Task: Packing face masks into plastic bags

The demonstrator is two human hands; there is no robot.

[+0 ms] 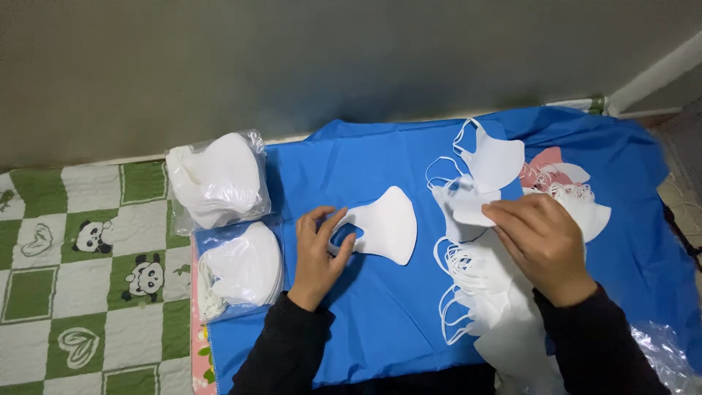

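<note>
You are working over a blue cloth [380,307] beside a panda-print mat [88,263]; two clear mask bags [219,179] are lying at 9 o'clock. Your left hand [318,252] is pinching a white mask [387,227]; your right hand [541,241] is pinching one off the loose pile [482,292].

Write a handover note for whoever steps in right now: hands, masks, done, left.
Left hand: holds one folded white mask by its ear loop end, flat on the blue cloth.
Right hand: fingers on a mask atop the loose pile, right side of the cloth.
Done: two clear bags of stacked masks lie at the cloth's left edge.
Left: the loose pile, plus more masks beyond it near a pink item.
</note>
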